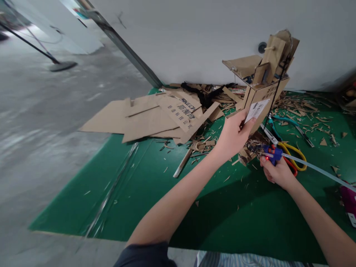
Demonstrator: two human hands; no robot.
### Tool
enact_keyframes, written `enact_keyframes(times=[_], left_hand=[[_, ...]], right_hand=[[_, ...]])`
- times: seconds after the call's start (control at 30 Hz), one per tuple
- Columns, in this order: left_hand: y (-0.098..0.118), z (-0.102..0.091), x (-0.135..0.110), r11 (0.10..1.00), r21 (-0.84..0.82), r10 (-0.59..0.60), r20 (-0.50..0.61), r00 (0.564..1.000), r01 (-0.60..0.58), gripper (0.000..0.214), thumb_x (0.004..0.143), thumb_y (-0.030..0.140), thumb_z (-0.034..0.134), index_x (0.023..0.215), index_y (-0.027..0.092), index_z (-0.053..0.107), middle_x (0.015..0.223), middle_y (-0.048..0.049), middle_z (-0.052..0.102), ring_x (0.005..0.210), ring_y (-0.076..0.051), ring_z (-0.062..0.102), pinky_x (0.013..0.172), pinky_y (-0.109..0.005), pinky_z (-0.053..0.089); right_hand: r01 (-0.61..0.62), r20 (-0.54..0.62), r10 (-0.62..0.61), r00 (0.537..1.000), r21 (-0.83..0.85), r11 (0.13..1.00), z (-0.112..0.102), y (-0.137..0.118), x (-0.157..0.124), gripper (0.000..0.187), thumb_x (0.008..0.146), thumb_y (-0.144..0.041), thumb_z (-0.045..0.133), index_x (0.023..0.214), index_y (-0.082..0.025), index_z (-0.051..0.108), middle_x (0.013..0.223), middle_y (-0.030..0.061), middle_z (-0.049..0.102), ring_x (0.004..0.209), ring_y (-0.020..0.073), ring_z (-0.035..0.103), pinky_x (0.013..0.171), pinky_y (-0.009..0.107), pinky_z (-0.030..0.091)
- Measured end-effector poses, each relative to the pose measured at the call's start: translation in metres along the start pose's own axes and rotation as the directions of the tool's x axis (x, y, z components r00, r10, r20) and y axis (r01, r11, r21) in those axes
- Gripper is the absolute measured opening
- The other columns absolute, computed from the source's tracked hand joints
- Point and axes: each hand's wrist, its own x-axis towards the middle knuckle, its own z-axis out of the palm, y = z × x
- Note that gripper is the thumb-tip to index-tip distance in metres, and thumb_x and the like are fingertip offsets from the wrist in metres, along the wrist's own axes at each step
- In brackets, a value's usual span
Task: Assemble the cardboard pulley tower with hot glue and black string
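Observation:
My left hand (236, 131) is closed on the side of a tall cardboard model (263, 92), thumb near its white barcode label (256, 110). The model stands tilted on the green mat, with a box-like body and slanted pieces at its top. My right hand (278, 172) grips a blue glue gun (274, 154) with a small red light lit. A long translucent glue stick (319, 169) runs out of its back toward the right. The gun's dark, messy nozzle end points at the model's lower part, and whether they touch I cannot tell.
Flat cardboard sheets (147, 115) are piled at the back left. Cardboard scraps (300, 102) litter the green mat (111, 193). Yellow-and-red-handled scissors (296, 150) and teal-handled pliers (289, 120) lie right of the model. A white wall (194, 37) rises behind.

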Motion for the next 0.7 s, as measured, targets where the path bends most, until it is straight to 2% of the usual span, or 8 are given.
enact_keyframes(times=[0.1, 0.23, 0.43, 0.7], left_hand=[[-0.0024, -0.0001, 0.0, 1.0, -0.002, 0.023, 0.001, 1.0, -0.023, 0.022, 0.096, 0.029, 0.051, 0.107, 0.021, 0.067, 0.09, -0.0057, 0.07, 0.094, -0.022, 0.066, 0.086, -0.037, 0.055], [-0.0024, -0.0005, 0.0004, 0.999, -0.01, 0.032, -0.002, 0.999, -0.032, 0.021, 0.096, 0.03, 0.051, 0.105, 0.021, 0.067, 0.093, -0.0061, 0.07, 0.094, -0.021, 0.066, 0.088, -0.038, 0.055], [-0.0029, -0.0002, 0.0005, 0.999, -0.014, 0.041, -0.005, 0.999, -0.041, 0.027, 0.096, 0.03, 0.05, 0.117, 0.023, 0.065, 0.101, -0.0061, 0.071, 0.097, -0.022, 0.066, 0.087, -0.038, 0.056], [-0.0025, -0.0014, 0.0002, 1.0, -0.008, 0.01, 0.003, 1.0, -0.01, 0.029, 0.096, 0.031, 0.05, 0.12, 0.023, 0.064, 0.109, -0.0075, 0.07, 0.102, -0.025, 0.067, 0.091, -0.043, 0.056]], right_hand=[[-0.03, -0.048, 0.031, 0.998, 0.003, 1.0, 0.0018, -0.0007, 0.0023, 0.045, 0.077, -0.065, 0.067, 0.075, -0.025, 0.047, 0.04, -0.0105, 0.036, 0.031, 0.0073, 0.031, 0.031, 0.023, 0.026], [-0.026, -0.049, 0.026, 0.998, 0.0, 1.0, 0.0023, -0.0006, 0.0043, 0.045, 0.077, -0.064, 0.067, 0.075, -0.025, 0.046, 0.04, -0.0106, 0.036, 0.031, 0.0076, 0.032, 0.031, 0.023, 0.026], [-0.047, -0.04, 0.047, 0.998, 0.007, 0.999, 0.0014, -0.0018, 0.0015, 0.045, 0.077, -0.064, 0.067, 0.075, -0.026, 0.044, 0.039, -0.011, 0.035, 0.031, 0.0083, 0.032, 0.031, 0.023, 0.027], [-0.068, -0.027, 0.068, 0.997, 0.015, 0.998, 0.0002, -0.0059, -0.0028, 0.047, 0.075, -0.067, 0.066, 0.076, -0.026, 0.043, 0.039, -0.0121, 0.034, 0.03, 0.0077, 0.031, 0.031, 0.023, 0.027]])
